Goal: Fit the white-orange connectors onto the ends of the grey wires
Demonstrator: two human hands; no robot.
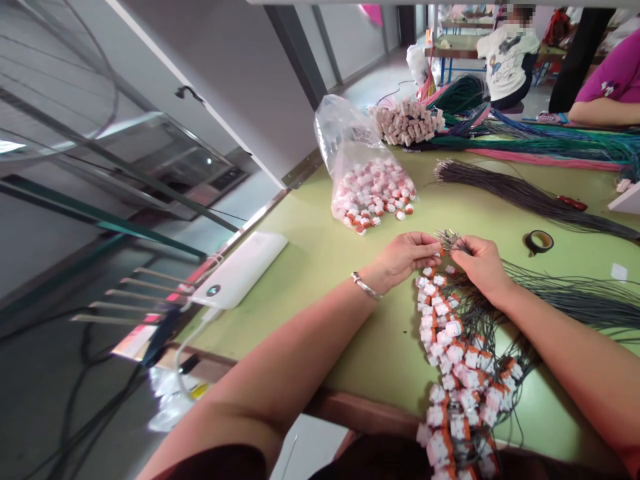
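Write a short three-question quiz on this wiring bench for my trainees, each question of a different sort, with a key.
1. True or false: the plastic bag of connectors lies open on the green table.
2. Multiple choice: what does the left hand pinch? A) a tape roll B) a small white and orange connector C) scissors
3. Fill in: the right hand grips a bundle of thin dark ____.

Key: 1 true. 2 B. 3 wires. Finished connectors trail toward the person; the tape roll lies untouched beyond the right hand.
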